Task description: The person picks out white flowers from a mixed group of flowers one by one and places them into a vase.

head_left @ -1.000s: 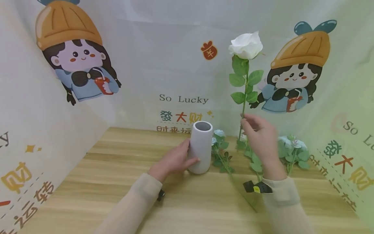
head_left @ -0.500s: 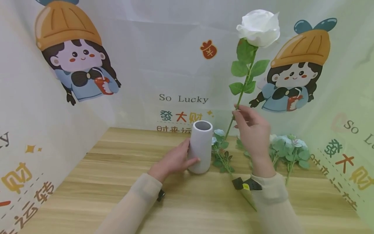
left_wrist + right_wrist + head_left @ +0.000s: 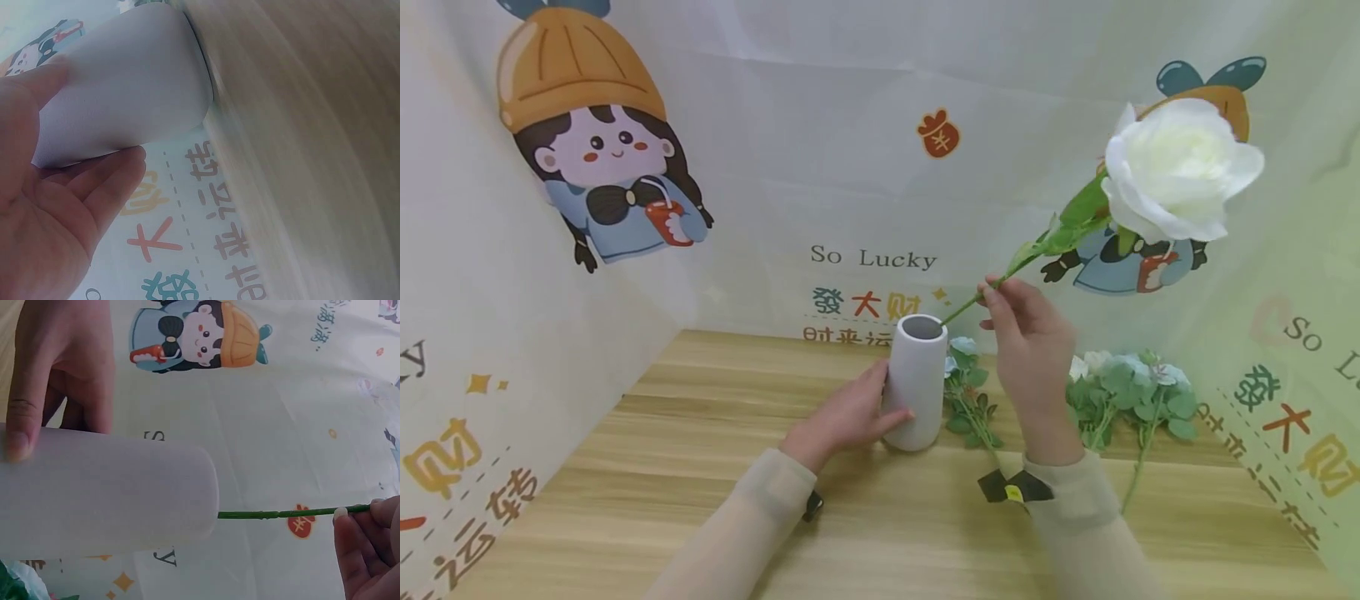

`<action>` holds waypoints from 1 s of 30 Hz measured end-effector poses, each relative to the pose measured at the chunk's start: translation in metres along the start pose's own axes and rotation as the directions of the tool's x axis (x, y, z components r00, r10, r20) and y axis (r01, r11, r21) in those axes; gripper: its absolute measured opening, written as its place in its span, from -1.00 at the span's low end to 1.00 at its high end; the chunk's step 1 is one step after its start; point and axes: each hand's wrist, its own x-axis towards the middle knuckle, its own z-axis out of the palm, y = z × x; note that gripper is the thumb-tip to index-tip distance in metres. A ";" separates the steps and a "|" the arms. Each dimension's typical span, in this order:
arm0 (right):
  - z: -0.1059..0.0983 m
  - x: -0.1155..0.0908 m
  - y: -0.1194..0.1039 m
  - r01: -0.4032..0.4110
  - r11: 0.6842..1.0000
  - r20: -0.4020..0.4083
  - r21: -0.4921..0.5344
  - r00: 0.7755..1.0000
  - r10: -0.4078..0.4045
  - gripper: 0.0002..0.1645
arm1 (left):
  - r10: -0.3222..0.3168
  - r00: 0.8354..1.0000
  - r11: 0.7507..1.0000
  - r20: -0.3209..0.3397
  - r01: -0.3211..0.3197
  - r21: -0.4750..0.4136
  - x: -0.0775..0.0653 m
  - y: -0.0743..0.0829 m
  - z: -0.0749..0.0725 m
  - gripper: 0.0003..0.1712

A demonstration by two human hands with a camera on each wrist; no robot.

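Observation:
A white vase (image 3: 915, 387) stands upright on the wooden table. My left hand (image 3: 846, 414) holds its lower side, thumb across the front; in the left wrist view the fingers (image 3: 115, 184) wrap its other side. My right hand (image 3: 1033, 354) pinches the green stem (image 3: 269, 515) of a white rose (image 3: 1183, 171) between thumb and fingertips. The rose leans to the upper right, its bloom high above the table. Its stem's lower end meets the vase mouth (image 3: 922, 327), and the tip is hidden behind or inside the rim.
A pale blue flower stem (image 3: 972, 400) lies just right of the vase. More blue and white flowers (image 3: 1131, 383) lie farther right, partly behind my right arm. A printed cloth backdrop (image 3: 820, 167) rises behind and beside the table.
My right hand has moved left toward the vase with the rose. The stem has tilted, its bloom swinging right and nearer, its lower end reaching the mouth. My left hand stays on the vase.

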 end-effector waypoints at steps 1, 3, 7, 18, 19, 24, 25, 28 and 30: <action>0.002 -0.001 0.003 -0.015 1.000 0.010 0.000 1.000 0.015 -0.85 | -0.001 1.000 1.000 0.002 0.001 0.000 -0.001 0.000 0.000 0.02; 0.005 -0.005 0.008 -0.048 0.999 0.030 -0.014 0.998 0.048 -0.85 | 0.001 1.000 1.000 0.000 -0.001 -0.003 -0.001 0.001 0.000 0.02; 0.010 -0.010 0.017 -0.098 0.985 0.063 -0.143 0.992 0.108 -0.83 | 0.000 1.000 1.000 -0.003 0.000 -0.009 -0.002 0.001 0.001 0.02; 0.019 -0.021 0.030 -0.193 0.866 0.174 -0.461 0.938 0.301 -0.72 | -0.006 1.000 1.000 -0.001 0.006 0.003 -0.002 0.002 0.001 -0.02; 0.019 -0.021 0.031 -0.194 0.867 0.179 -0.458 0.936 0.304 -0.72 | -0.008 1.000 1.000 0.000 0.008 -0.001 -0.002 0.002 0.000 -0.02; 0.021 -0.023 0.035 -0.193 0.867 0.193 -0.459 0.931 0.310 -0.73 | -0.018 1.000 1.000 0.001 0.018 -0.013 -0.002 0.003 -0.001 -0.02; 0.021 -0.023 0.035 -0.194 0.865 0.192 -0.462 0.931 0.312 -0.73 | -0.019 1.000 1.000 0.001 0.019 -0.010 -0.002 0.003 -0.001 -0.02; 0.022 -0.023 0.035 -0.197 0.862 0.194 -0.467 0.928 0.317 -0.72 | -0.023 1.000 1.000 0.000 0.023 -0.003 -0.001 0.002 0.000 -0.02; 0.023 -0.022 0.035 -0.198 0.859 0.196 -0.472 0.926 0.321 -0.72 | -0.022 1.000 1.000 -0.002 0.022 -0.001 -0.001 0.002 0.000 -0.02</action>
